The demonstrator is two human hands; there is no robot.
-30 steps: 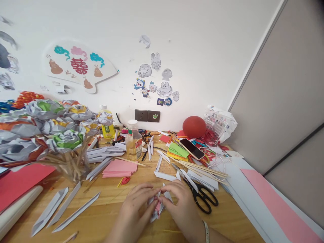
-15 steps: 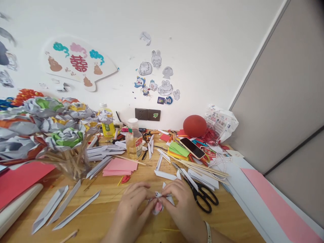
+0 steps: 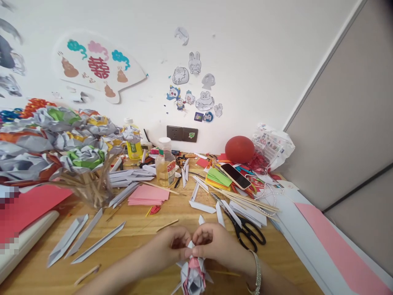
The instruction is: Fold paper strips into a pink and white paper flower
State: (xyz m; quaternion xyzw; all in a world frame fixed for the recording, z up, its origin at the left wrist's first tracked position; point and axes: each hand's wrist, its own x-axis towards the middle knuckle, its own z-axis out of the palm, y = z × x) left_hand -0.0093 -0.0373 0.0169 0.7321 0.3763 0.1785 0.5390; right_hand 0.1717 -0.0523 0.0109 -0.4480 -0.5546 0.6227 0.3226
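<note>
At the front of the wooden table, a folded paper flower [image 3: 194, 275] in white and pink is held between both hands. My left hand [image 3: 173, 243] pinches the flower's upper tip from the left, fingers curled. From the other side my right hand [image 3: 213, 243] pinches the same tip, its thumb meeting the left thumb. A beaded bracelet [image 3: 258, 272] circles the right wrist. Black-handled scissors [image 3: 248, 233] lie just right of my right hand. Folded white paper strips [image 3: 202, 207] lie beyond the hands. The flower's lower part runs out of the picture.
Finished paper flowers on sticks [image 3: 89, 159] stand at the left. A glue bottle [image 3: 165, 164], pink paper sheets [image 3: 149, 194], green paper [image 3: 218, 177], a phone [image 3: 236, 176] and thin wooden sticks [image 3: 245, 199] lie further back. A red balloon [image 3: 240, 149] rests near the wall.
The paper flower has tipped up so its layered pink and white petals show below my hands. Both hands have turned inward, fingers curling more, and the view has shifted slightly.
</note>
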